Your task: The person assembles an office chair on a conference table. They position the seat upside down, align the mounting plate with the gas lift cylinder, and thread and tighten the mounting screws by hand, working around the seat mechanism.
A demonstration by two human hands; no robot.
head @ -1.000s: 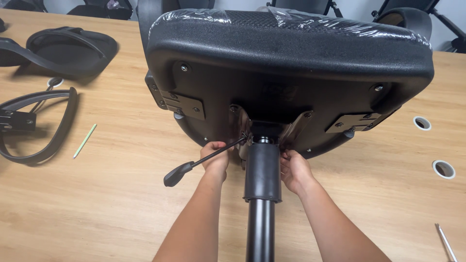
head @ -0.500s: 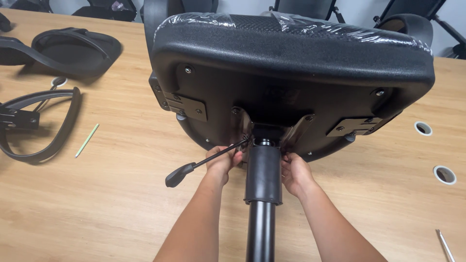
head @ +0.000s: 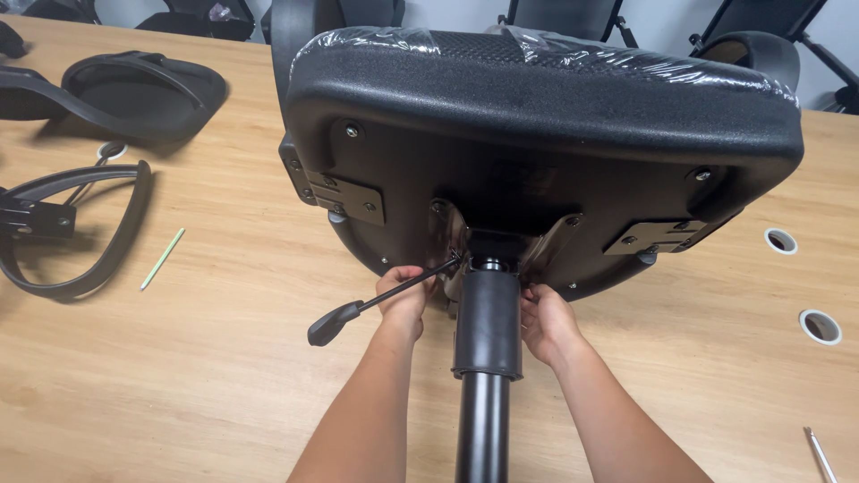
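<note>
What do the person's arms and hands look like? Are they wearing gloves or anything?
No gloves. Both the left hand and the right hand are bare, with no rings showing. The forearms are bare too, with no sleeves, watch or bracelets in view. The nails are too small to make out.

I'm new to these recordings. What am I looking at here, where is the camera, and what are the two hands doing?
The single picture comes from a camera worn on a person's head, looking down at their bare arms. An office chair seat lies tipped on a wooden table, underside facing the camera. A black gas-lift column sticks out of its centre. The left hand and right hand press at the mechanism on either side of the column; what the fingers grip is hidden. A black adjustment lever juts left. Loose armrest parts and a pale green stick lie at left.
</note>
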